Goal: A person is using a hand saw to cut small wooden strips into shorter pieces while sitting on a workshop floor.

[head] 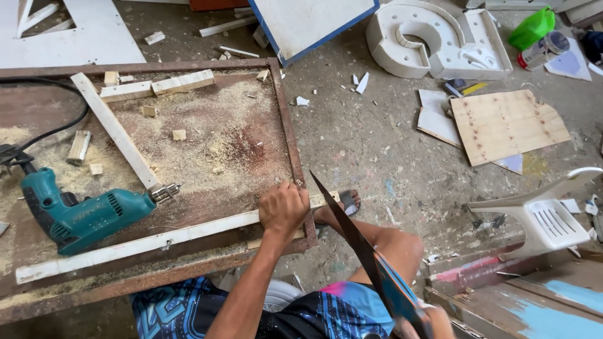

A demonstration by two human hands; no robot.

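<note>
My left hand (284, 207) presses down on a long white wooden strip (138, 243) that lies along the near edge of a rusty metal worktable (286, 125). The strip's end sticks out past the table's right rim. My right hand (427, 321), at the bottom edge of the view, grips the handle of a handsaw (352, 245). The saw's blade slants up to the strip's overhanging end, just right of my left hand. My knee and sandalled foot (348, 202) show below the blade.
A teal electric drill (81, 213) lies on the table beside a second white strip (116, 132), wood offcuts and sawdust. On the concrete floor are a plywood piece (505, 122), white foam shapes (433, 37), a white plastic chair (546, 216) and a green bottle (532, 28).
</note>
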